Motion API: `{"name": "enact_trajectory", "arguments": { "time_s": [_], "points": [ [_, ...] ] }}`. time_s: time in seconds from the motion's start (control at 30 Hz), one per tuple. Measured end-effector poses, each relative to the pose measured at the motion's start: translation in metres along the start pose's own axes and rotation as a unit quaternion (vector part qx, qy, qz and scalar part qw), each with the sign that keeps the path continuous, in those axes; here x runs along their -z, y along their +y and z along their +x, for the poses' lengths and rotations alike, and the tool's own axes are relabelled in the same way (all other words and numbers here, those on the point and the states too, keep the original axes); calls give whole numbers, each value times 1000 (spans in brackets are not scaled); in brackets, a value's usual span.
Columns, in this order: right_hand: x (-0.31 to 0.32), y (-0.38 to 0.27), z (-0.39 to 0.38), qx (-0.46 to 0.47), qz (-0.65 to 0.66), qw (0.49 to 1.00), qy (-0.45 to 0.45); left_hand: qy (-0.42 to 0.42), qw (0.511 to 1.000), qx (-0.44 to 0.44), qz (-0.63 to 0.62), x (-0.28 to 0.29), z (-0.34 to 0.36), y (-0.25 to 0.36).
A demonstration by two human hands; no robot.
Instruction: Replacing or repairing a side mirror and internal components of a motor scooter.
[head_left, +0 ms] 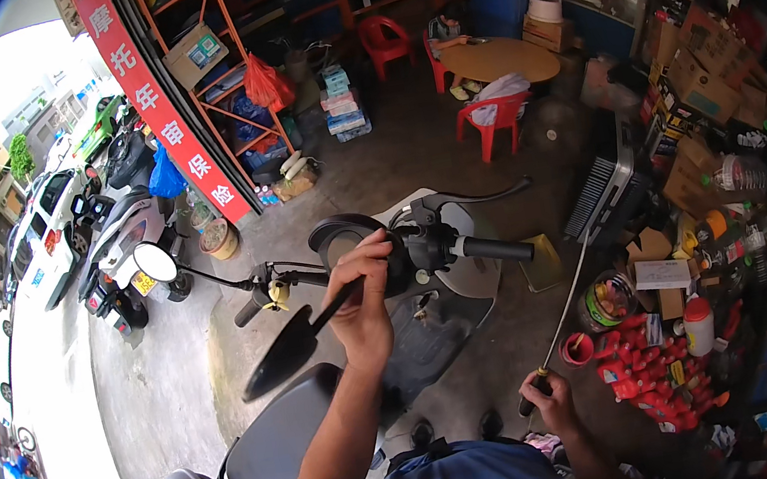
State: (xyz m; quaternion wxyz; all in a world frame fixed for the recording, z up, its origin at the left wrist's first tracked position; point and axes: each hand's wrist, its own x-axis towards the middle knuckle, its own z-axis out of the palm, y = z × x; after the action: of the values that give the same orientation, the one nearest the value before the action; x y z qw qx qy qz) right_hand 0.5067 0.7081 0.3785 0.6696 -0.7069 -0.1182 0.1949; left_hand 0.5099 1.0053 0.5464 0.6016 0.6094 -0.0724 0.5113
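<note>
My left hand [363,309] is closed around the stem of a black scooter mirror [279,356], beside the round black instrument housing. That housing sits on the handlebar of an electric scooter [440,332]. Whether the stem is fastened to anything is hidden by my fingers. In my right hand [551,404], low and to the right, is a long screwdriver [563,313], gripped by its dark handle with the thin shaft pointing up and away. Another mirror [155,262] stands on the scooter's left side. The right handlebar grip [496,247] and brake lever [488,194] show past my left hand.
Red bottles [654,372], cardboard boxes [663,274] and a dark metal-edged case [603,187] crowd the floor at right. A round table [501,62] and red chairs [496,124] stand farther back. Parked scooters [124,232] are outside at left. The scooter's seat [281,444] lies to my left.
</note>
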Motion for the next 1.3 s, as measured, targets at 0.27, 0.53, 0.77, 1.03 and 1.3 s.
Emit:
{"name": "enact_trajectory", "arguments": {
  "time_s": [0.27, 0.53, 0.77, 1.03, 1.3],
  "points": [
    [-13, -6, 12, 3, 52, 998, 29, -249, 882, -172, 361, -8, 42, 27],
    [-33, -39, 23, 20, 127, 989, 75, -105, 962, 250, -28, -25, 95, 13],
    [-55, -145, 75, 175, 242, 947, 121, 63, 908, 213, -356, -3, 38, -1],
    [-59, -175, 113, 184, 108, 958, 192, 64, 965, 104, -231, -5, 12, -10],
    [-38, -165, 143, 209, 81, 950, 216, 10, 976, 125, -176, -17, 19, -36]
  ]
}}
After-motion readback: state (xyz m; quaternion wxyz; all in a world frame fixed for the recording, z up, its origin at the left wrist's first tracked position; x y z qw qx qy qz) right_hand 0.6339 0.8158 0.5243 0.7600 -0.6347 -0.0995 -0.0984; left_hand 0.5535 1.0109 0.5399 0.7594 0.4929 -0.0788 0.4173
